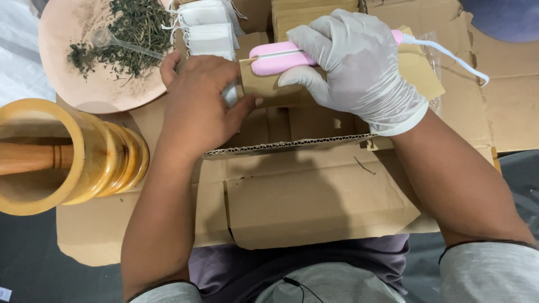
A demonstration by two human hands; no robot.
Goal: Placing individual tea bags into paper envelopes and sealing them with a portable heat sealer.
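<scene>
My right hand (359, 64), in a white glove, grips a pink handheld sealer (275, 56) with a white cord (449, 56) and clamps it over the top edge of a small brown paper packet (269, 87). My bare left hand (196, 98) holds the packet's left side against the cardboard; its fingers also touch a white tea bag (229, 92). Both hands work over flattened brown cardboard (314, 196).
A pink plate (67, 73) with dried green herbs (135, 33) and a clear plastic spoon (120, 44) sits at the top left. White tea bags (210, 25) are stacked beside it. A wooden mortar with a pestle (62, 157) stands at the left. More brown packets (309, 11) lie at the top.
</scene>
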